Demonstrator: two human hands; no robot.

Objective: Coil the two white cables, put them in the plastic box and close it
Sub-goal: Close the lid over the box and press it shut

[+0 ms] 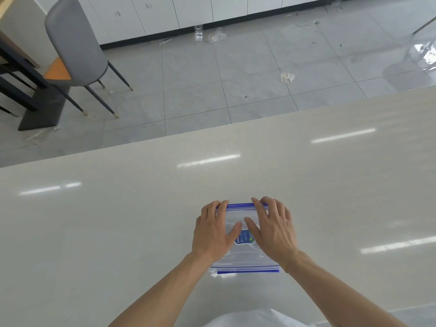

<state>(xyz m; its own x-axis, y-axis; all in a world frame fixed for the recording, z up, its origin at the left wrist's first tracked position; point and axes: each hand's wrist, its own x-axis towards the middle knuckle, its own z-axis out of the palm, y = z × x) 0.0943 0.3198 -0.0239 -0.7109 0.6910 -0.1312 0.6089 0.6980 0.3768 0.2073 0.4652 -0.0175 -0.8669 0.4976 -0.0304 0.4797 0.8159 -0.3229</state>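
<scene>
A clear plastic box with a blue-rimmed lid and a blue label sits on the pale table near its front edge. My left hand lies flat on the left part of the lid, fingertips at the far blue rim. On the right part of the lid, my right hand presses down with spread fingers. Both thumbs point inward and nearly meet above the label. The lid lies on the box. I cannot make out the white cables through the plastic.
Beyond the table's far edge is a grey tiled floor with scraps of paper and plastic. A grey chair stands at the far left beside a dark table frame. White cabinets line the back wall.
</scene>
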